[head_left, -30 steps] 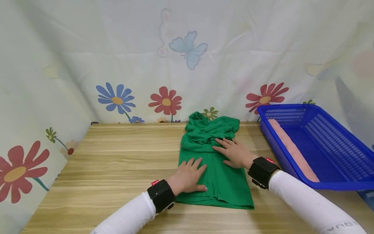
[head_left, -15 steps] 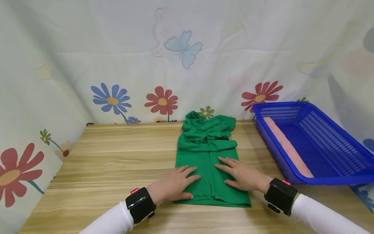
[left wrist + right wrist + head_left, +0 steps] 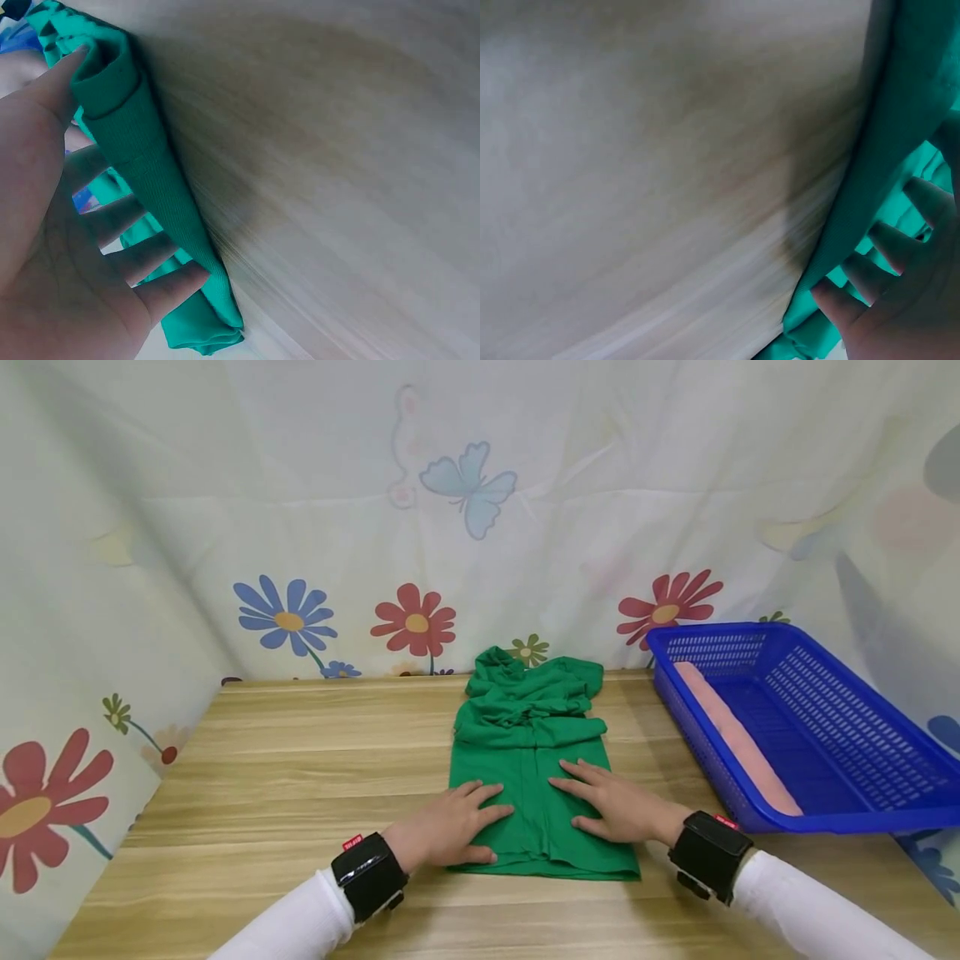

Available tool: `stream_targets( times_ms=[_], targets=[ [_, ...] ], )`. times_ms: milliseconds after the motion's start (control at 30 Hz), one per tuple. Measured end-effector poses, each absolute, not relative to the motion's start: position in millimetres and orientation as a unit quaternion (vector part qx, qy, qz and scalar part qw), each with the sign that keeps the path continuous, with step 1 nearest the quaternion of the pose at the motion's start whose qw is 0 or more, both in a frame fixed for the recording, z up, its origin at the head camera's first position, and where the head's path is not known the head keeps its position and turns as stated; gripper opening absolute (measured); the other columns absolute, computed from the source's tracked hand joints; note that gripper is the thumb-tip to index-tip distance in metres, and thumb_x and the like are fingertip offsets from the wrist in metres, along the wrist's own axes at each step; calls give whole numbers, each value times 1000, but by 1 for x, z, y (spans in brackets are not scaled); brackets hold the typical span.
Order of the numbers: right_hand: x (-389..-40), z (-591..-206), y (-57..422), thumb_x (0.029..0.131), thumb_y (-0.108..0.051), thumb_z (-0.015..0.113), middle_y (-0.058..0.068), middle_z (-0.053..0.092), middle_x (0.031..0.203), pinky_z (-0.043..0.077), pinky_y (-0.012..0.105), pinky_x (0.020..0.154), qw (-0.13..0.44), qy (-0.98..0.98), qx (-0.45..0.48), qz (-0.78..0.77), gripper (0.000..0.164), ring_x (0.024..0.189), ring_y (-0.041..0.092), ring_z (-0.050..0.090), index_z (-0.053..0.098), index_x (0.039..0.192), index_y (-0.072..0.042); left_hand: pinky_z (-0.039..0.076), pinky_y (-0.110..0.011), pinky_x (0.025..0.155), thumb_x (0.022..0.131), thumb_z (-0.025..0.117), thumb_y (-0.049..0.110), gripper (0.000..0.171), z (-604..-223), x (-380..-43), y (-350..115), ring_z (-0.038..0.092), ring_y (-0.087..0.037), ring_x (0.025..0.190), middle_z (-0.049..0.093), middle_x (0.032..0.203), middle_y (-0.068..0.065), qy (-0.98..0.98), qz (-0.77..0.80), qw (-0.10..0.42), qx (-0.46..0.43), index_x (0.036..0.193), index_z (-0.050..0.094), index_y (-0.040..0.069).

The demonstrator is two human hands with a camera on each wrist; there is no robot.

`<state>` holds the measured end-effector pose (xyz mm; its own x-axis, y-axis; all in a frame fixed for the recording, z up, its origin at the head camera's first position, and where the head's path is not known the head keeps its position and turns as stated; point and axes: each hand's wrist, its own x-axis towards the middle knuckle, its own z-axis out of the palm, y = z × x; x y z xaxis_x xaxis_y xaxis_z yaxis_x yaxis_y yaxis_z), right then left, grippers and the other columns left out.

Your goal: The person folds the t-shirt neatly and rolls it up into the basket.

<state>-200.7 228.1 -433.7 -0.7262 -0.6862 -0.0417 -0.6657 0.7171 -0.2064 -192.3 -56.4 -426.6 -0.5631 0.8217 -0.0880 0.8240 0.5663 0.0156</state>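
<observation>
A green shirt [image 3: 525, 777], folded narrow, lies lengthwise on the wooden table. Its near part is fairly flat with a hem at the front, while the far part is bunched in wrinkles. My left hand [image 3: 453, 827] rests on its near left side, fingers spread and straight. On the near right side, the fingers of my right hand [image 3: 618, 802] also lie spread over the cloth. The left wrist view shows the thumb and fingertips along the shirt's folded left edge [image 3: 150, 157]. In the right wrist view the fingertips [image 3: 829, 292] reach the opposite edge.
A blue plastic basket [image 3: 765, 822] stands to the right of the shirt. Inside, along its left wall, lies a rolled or folded pink cloth strip [image 3: 738, 739]. The wooden table [image 3: 315, 760] ends at a flower-printed curtain [image 3: 337, 527] behind and at the left.
My right hand has slid back from the bunched part toward the near half of the shirt. The left hand has shifted slightly left. Over the last half second both have hardly moved.
</observation>
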Motion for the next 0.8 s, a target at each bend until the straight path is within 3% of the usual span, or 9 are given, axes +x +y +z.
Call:
stream_targets(
  times_ms=[200,500,800],
  targets=[
    [-200,-436,230,84,-36,54,12,30,138,33,46,93,30,926,-369,-79,55,124,33,31,36,133,-17,34,-41,95,81,47,55,63,-430,-192,-57,35,-31,121,33,137,-9,885,-28,25,463,132,37,20],
    [-168,-439,237,80,-30,61,3,44,126,40,37,88,-54,907,-407,-88,47,112,19,44,48,123,-18,42,-36,84,80,55,48,52,-431,-174,-70,48,-22,106,47,123,-5,873,-21,-30,487,121,50,17],
    [-139,-438,248,73,-25,68,-9,46,95,43,27,68,-101,890,-432,-104,33,84,5,45,56,103,-21,44,-28,72,76,63,41,41,-431,-161,-80,49,-13,86,51,100,2,863,3,-64,501,108,56,17]
  ],
)
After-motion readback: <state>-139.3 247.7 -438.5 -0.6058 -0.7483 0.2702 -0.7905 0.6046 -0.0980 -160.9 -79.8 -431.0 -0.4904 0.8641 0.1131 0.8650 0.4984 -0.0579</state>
